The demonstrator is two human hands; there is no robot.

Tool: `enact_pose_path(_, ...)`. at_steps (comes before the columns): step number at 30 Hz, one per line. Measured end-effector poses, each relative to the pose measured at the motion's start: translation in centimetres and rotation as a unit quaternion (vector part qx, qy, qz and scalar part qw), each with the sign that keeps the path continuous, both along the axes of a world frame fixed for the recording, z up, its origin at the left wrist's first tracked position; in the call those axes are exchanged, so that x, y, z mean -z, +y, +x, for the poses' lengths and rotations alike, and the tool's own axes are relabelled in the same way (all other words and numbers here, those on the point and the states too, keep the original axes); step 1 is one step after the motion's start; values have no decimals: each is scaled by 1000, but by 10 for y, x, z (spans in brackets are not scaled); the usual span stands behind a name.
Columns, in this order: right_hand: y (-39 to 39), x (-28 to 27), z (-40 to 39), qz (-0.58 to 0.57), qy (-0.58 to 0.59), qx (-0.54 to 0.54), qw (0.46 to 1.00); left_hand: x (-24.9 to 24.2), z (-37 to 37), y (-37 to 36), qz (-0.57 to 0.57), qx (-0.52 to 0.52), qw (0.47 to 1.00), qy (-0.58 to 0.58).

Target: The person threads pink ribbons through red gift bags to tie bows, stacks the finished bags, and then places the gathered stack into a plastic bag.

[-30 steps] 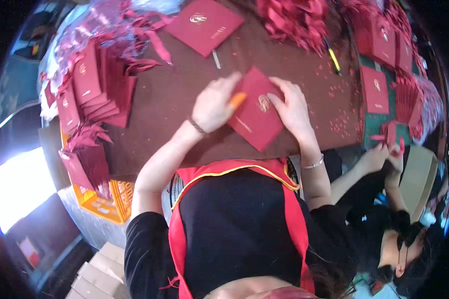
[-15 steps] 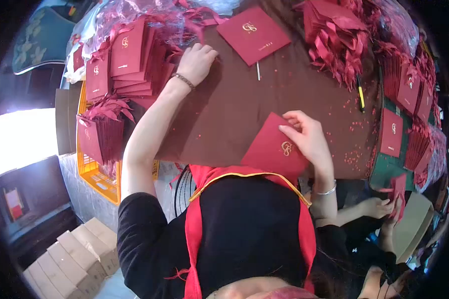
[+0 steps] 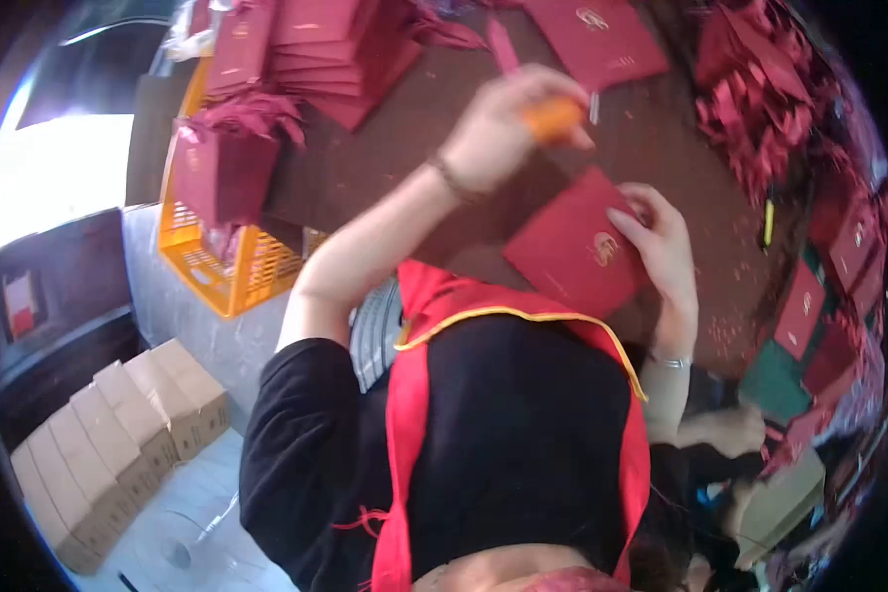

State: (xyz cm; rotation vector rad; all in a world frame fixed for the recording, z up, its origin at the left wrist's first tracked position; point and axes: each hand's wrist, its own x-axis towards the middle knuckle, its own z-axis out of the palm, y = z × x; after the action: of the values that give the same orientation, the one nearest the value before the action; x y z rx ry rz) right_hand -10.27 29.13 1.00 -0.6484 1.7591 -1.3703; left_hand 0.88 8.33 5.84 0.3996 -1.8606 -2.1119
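Pinching the flat red piece (image 3: 562, 247) by its edge near your side of the surface (image 3: 651, 128), your right hand (image 3: 664, 242)'s fingers likely steady it, though I cannot tell whether your blurred left hand (image 3: 503, 126)'s fingers grip the orange item (image 3: 553, 119).

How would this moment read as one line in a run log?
left hand: over table, orange cover, blurred | right hand: gripping gold-marked red piece at its edge | nearby: ribboned red bundle, orange crate

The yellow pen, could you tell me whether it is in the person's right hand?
No, the yellow pen lies on the brown table, while the right hand holds a flat maroon piece.
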Motion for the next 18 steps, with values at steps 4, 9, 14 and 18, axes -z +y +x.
enact_pose_path(4, -4, -4, -3, 14, -9, -61, 998, -8, 26, -28, 251, 10, 960, 124)
enact_pose_path(9, -8, -15, -1, 42, 38, -82, 995, 7, 59, -24, 231, -15, 973, -2)
enact_pose_path(14, -13, -16, 2, 31, -43, -69, 996, 27, 63, 11, 46, -9, 984, -170)
enact_pose_path(18, -16, -15, 2, 39, -46, -105, 993, 25, 58, 39, -259, 20, 947, -186)
